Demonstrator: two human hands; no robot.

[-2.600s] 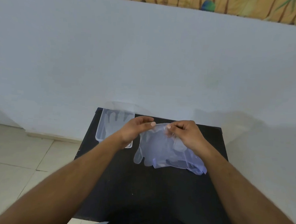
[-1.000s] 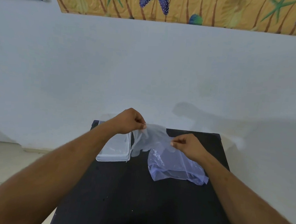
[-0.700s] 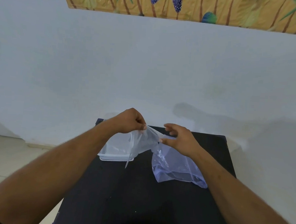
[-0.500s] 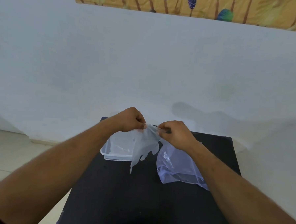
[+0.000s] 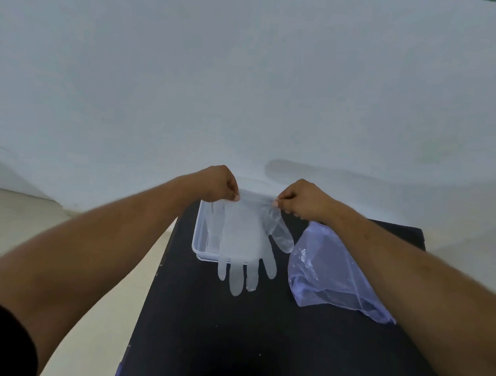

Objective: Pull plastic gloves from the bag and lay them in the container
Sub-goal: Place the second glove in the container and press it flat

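A clear plastic glove (image 5: 245, 242) hangs spread flat, fingers pointing down, in front of a clear rectangular container (image 5: 199, 237) at the far left of the black table. My left hand (image 5: 218, 185) pinches the left corner of the glove's cuff. My right hand (image 5: 300, 200) pinches the right corner. The glove's fingertips dangle past the container's near rim. A bluish plastic bag (image 5: 331, 275) lies crumpled on the table under my right forearm. Another glove shows faintly inside the container.
The black table (image 5: 233, 339) stands against a pale wall (image 5: 246, 87). Its left edge drops to a tiled floor (image 5: 15, 221). The container sits close to that left edge and to the wall.
The glove has come free of the bag and is now stretched open between both hands over the container. Both hands have shifted left, and my right hand has let go of the bag.
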